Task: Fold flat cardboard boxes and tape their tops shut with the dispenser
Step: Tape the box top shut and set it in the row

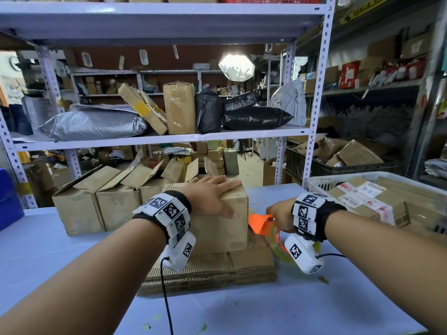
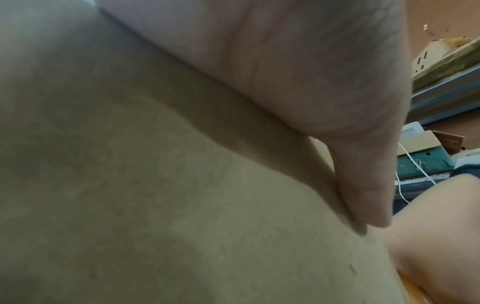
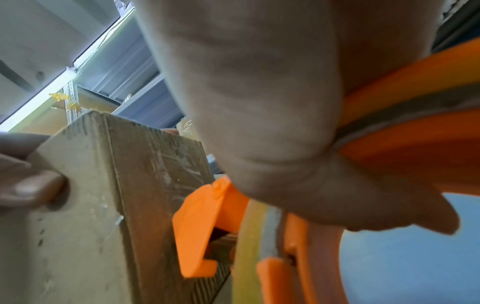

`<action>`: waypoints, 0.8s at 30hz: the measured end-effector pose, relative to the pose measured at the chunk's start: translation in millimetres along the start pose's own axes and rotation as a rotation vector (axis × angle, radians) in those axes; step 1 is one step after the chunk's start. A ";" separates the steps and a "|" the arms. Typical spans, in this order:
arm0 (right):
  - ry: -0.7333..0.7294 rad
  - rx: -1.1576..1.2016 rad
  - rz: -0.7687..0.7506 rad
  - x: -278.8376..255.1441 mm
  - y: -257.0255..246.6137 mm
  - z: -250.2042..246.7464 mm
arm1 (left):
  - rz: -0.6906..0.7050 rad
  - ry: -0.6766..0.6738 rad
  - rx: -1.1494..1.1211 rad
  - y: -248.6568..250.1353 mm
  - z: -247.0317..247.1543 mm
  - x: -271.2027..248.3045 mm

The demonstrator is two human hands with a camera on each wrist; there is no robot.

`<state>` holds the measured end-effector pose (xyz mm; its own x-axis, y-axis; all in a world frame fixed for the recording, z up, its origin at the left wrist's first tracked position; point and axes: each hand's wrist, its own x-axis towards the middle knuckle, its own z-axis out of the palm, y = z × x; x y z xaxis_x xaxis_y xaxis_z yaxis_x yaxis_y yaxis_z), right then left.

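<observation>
A closed brown cardboard box (image 1: 225,228) stands on a stack of flat cardboard boxes (image 1: 242,264) at the table's middle. My left hand (image 1: 210,197) lies flat on the box top with fingers straight, thumb down the front face (image 2: 363,185). My right hand (image 1: 281,217) grips the orange tape dispenser (image 1: 260,222) with its clear tape roll (image 1: 278,245). The dispenser's orange head (image 3: 200,228) sits against the box's right side (image 3: 145,195). The tape strip itself does not show clearly.
Several folded boxes with open top flaps (image 1: 111,194) stand in a row behind and to the left. A white basket (image 1: 377,182) of flat cardboard sits at the right. Metal shelving (image 1: 154,139) with parcels rises behind the blue table (image 1: 266,310).
</observation>
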<state>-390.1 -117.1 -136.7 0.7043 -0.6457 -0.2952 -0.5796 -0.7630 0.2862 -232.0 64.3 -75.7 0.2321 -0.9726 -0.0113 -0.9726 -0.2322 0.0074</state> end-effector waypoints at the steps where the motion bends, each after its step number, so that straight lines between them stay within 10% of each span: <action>1: 0.005 0.025 0.017 -0.5 1.6 0.6 | -0.001 0.000 -0.001 0.3 -0.2 -0.5; 17: 0.043 0.583 0.266 -17.4 28.9 4.5 | 0.004 -0.001 0.001 -0.9 0.3 1.1; 21: 0.306 1.401 0.020 -21.6 -3.7 -44.2 | -0.025 -0.006 0.015 0.0 2.2 1.5; 24: 0.181 1.876 -0.174 -18.8 -41.4 -63.8 | -0.040 -0.019 0.034 1.6 1.7 1.5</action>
<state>-353.2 -71.4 -84.8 0.7524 -0.6531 -0.0853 -0.0549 0.0668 -0.9963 -233.2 62.5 -77.4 0.2706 -0.9622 -0.0297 -0.9625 -0.2698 -0.0278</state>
